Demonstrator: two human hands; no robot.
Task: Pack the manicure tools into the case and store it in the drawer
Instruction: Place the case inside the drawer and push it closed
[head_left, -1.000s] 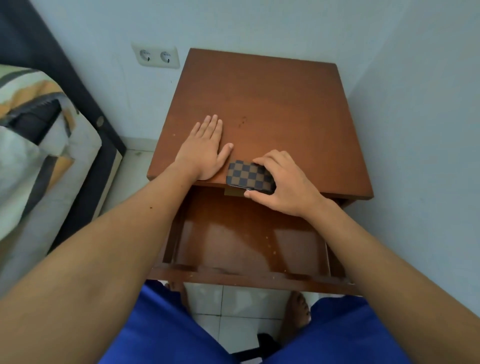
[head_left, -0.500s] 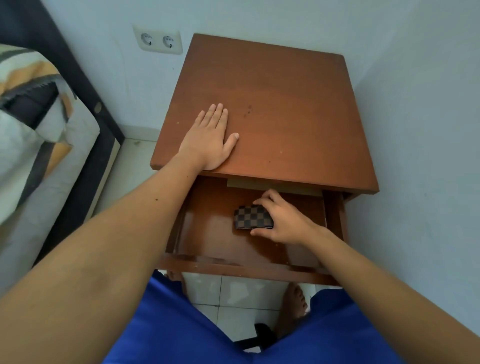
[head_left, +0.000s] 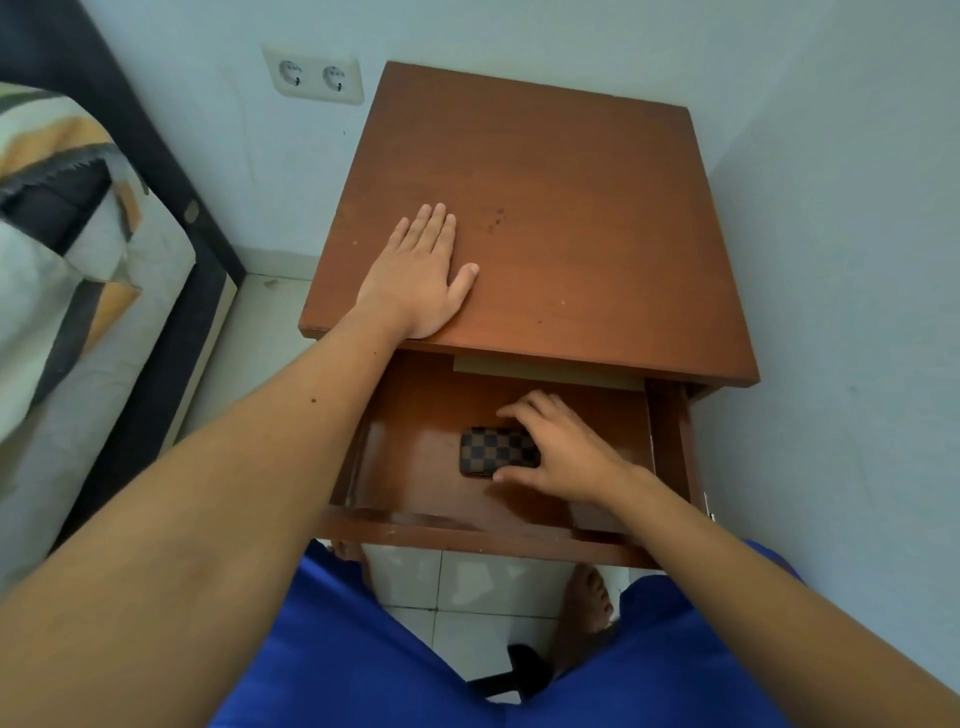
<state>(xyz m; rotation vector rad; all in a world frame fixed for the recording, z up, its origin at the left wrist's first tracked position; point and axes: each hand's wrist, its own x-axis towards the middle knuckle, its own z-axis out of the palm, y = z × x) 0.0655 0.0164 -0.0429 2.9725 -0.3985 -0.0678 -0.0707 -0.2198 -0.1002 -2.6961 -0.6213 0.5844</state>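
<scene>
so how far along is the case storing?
Done: checkered case is closed and lying on the open drawer floor. In hand: right hand grips its right end; left hand rests flat on the nightstand top. Left: release, shut the drawer.

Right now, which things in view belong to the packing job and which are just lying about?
Job:
- checkered case, lying on the drawer floor
- open drawer of the nightstand
- right hand, fingers curled round the case
- left hand, flat on the nightstand top

Lying about:
- wall socket
- bed on the left
- dark object on the floor
</scene>
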